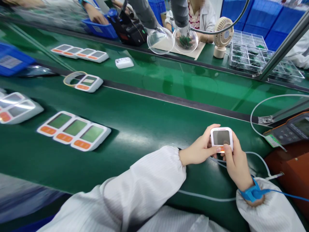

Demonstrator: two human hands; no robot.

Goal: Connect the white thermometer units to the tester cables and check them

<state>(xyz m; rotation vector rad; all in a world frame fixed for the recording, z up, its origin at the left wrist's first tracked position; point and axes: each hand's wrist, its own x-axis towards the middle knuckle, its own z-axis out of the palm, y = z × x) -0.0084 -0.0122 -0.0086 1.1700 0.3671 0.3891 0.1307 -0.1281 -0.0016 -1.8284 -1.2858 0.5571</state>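
Note:
Between both hands is a small white electronic device with a grey display and an orange button strip. My left hand grips its left side, thumb along the lower edge. My right hand holds the right side, its thumb over the orange strip at the bottom. A blue wrist strap with a cord is on my right wrist. To the left, three like devices lie side by side on the green bench with greenish screens. More white devices lie at the far left edge, blurred.
Clear tubing runs below my hands towards an orange-and-grey meter at the right. Past a dark rail stand a device with a looped band, a row of devices, a white casing and a fan. Co-workers sit opposite.

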